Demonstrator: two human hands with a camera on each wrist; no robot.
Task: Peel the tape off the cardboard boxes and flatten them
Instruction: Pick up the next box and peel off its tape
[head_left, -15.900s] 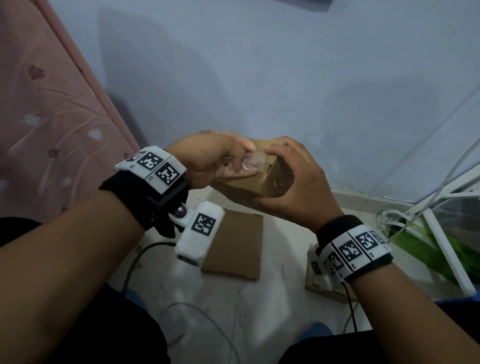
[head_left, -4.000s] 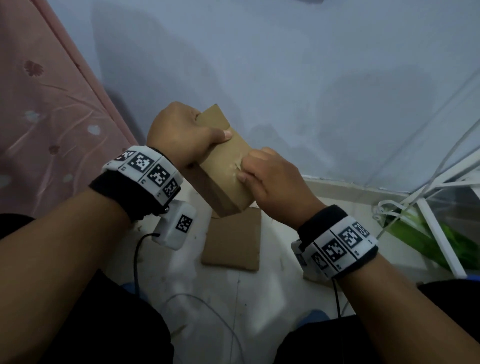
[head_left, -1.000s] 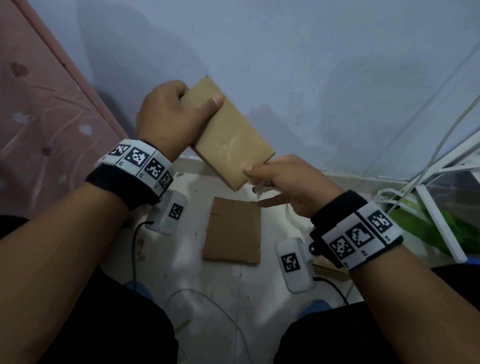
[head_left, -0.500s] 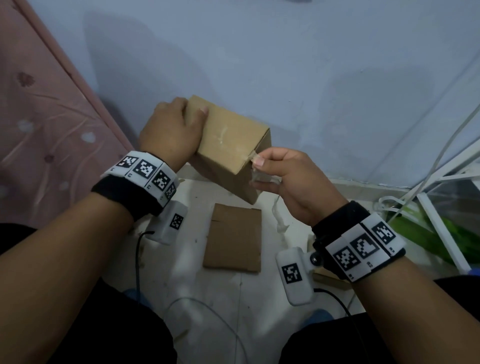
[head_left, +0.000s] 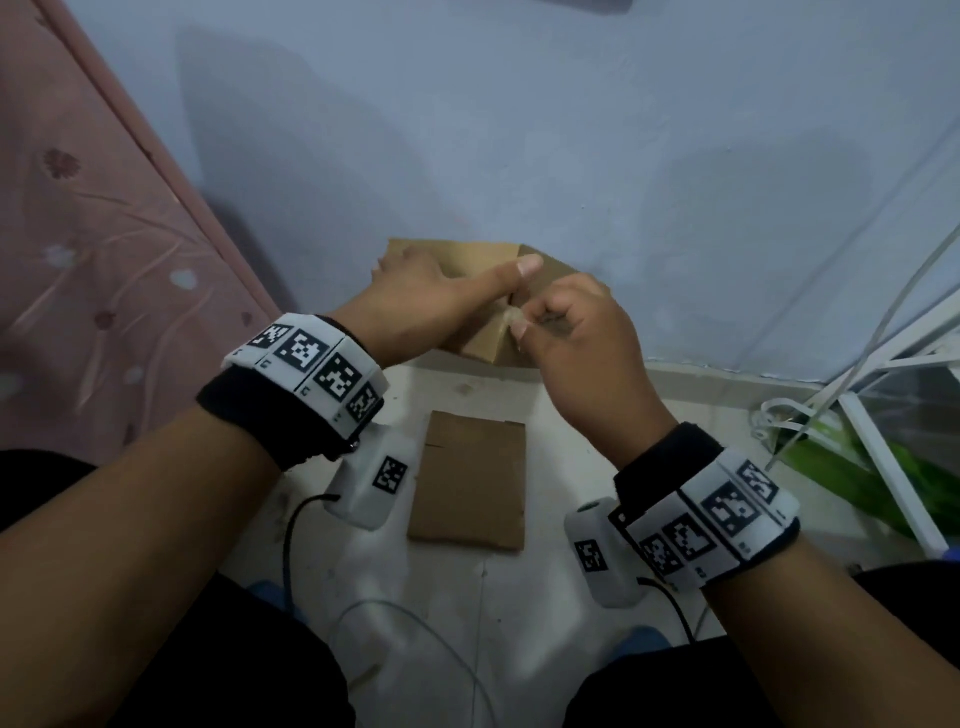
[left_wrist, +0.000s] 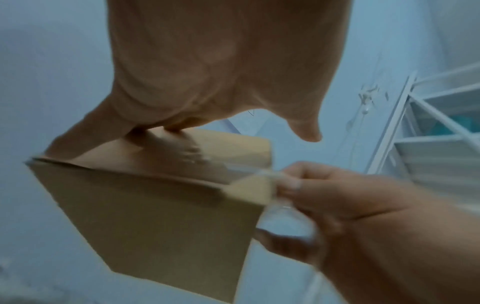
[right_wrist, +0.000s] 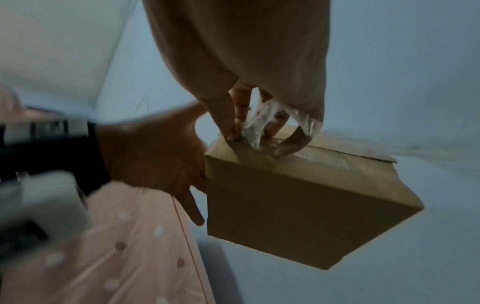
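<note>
While my left hand (head_left: 415, 306) grips the cardboard box (right_wrist: 298, 201) in the air before the blue wall (head_left: 571, 130), my right hand (head_left: 582, 338) pinches clear tape (right_wrist: 262, 121) at its top corner. 1 flattened box (head_left: 470, 486) lies on the floor (head_left: 457, 597) below.

Brown box (head_left: 483, 343), seemingly clear tape (right_wrist: 255, 123)

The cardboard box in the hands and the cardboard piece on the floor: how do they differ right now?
The cardboard box is still a full box; the cardboard piece is flat. The box is held up off the floor by the left hand, while the piece lies untouched on the floor. The box carries clear tape, which the right hand pinches; no tape is visible on the piece. Both are plain brown cardboard.
</note>
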